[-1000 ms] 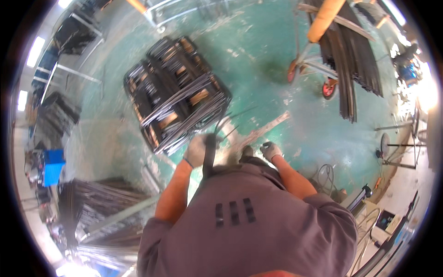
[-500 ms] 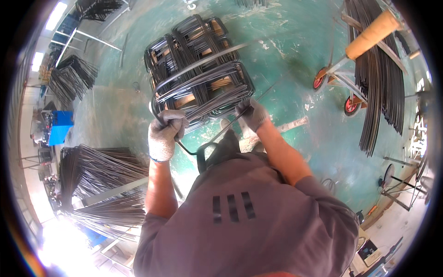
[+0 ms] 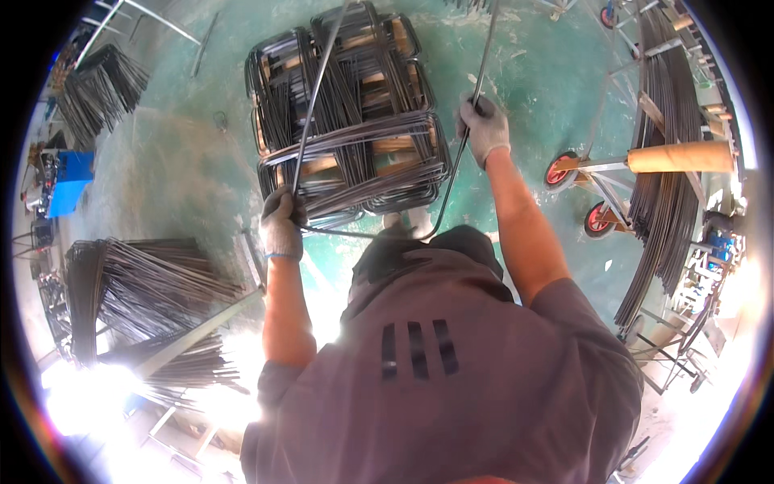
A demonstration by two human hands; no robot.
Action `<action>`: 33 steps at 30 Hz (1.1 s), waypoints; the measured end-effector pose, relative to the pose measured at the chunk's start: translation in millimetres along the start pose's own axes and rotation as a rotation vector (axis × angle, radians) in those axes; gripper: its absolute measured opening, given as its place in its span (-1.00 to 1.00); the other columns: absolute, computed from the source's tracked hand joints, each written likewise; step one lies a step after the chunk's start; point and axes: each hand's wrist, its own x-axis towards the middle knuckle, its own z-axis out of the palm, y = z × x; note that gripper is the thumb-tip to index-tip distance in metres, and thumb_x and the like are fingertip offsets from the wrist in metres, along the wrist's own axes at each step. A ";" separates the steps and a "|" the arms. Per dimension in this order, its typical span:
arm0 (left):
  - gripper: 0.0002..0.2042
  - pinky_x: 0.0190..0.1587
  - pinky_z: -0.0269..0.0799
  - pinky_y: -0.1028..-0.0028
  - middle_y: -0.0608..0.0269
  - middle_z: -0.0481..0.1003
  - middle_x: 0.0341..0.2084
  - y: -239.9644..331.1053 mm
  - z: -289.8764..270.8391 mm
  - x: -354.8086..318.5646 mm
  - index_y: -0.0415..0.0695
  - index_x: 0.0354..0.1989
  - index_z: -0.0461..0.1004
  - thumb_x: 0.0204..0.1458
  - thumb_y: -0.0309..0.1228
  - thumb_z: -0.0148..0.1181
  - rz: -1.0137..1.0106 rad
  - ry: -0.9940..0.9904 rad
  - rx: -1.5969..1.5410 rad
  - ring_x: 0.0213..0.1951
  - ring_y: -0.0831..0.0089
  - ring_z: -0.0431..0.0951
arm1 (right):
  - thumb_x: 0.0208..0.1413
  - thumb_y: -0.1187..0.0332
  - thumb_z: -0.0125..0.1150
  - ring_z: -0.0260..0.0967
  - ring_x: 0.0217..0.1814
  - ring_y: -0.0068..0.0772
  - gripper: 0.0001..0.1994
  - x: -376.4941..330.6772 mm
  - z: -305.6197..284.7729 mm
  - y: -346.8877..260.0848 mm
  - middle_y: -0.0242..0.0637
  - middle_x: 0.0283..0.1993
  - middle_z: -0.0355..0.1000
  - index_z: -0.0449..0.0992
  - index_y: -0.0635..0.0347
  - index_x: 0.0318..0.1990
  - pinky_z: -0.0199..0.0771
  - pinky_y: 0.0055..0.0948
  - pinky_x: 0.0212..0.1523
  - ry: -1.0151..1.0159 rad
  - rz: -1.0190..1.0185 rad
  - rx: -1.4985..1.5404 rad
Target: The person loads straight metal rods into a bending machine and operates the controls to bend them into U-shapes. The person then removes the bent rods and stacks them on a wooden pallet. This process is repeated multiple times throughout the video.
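My left hand (image 3: 282, 223), in a pale knitted glove, is closed round one side of a bent dark metal rod (image 3: 449, 184), close to the near left corner of the stack. My right hand (image 3: 484, 129), gloved the same way, grips the rod's other side, out to the right of the stack. The rod makes a wide U: its curved base lies near my waist, and both sides run away past the top of the view. Beyond my hands, a stack of bent dark metal frames (image 3: 351, 133) lies crisscrossed over wooden slats (image 3: 395, 145).
Bundles of bent rods (image 3: 153, 282) hang at the left, near a pale metal bar (image 3: 201, 331). On the right stands a trolley with red wheels (image 3: 598, 219), a tan roller (image 3: 681, 157) and long dark rods (image 3: 665, 210). A blue box (image 3: 71, 181) is at far left.
My right hand has moved right and farther away, off the stack's corner. The rod has swung round, so its sides now point away from me. My left hand keeps its hold.
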 end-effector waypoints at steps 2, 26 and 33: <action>-0.82 -0.49 0.32 0.56 0.35 0.55 -0.48 -14.9 4.4 11.6 -0.16 -0.06 0.58 0.45 -0.31 0.16 -0.004 -0.019 0.136 -0.53 0.57 0.45 | 0.44 0.32 0.21 0.43 -0.41 -0.52 -0.71 16.8 26.8 -14.1 -0.31 -0.30 0.55 0.55 0.29 0.17 0.46 -0.45 -0.39 -0.001 -0.029 0.008; -0.88 -0.56 0.33 0.47 0.28 0.56 -0.53 -82.2 19.4 60.9 -0.17 -0.14 0.63 0.17 -0.50 0.27 -0.156 0.509 0.477 -0.60 0.52 0.45 | 0.39 0.38 0.14 0.58 -0.21 -0.23 -0.90 199.7 -30.5 161.3 -0.23 -0.28 0.52 0.51 0.20 -0.11 0.67 -0.20 -0.13 -0.101 0.553 0.237; -0.90 -0.62 0.31 0.42 0.28 0.55 -0.55 -109.2 -133.0 143.7 -0.15 -0.20 0.61 0.19 -0.43 0.23 -0.115 0.536 0.624 -0.66 0.48 0.44 | 0.39 0.42 0.23 0.60 -0.03 -0.17 -0.94 200.8 -80.1 217.2 -0.15 -0.09 0.58 0.51 0.20 -0.12 0.75 -0.14 -0.05 -0.170 0.894 0.076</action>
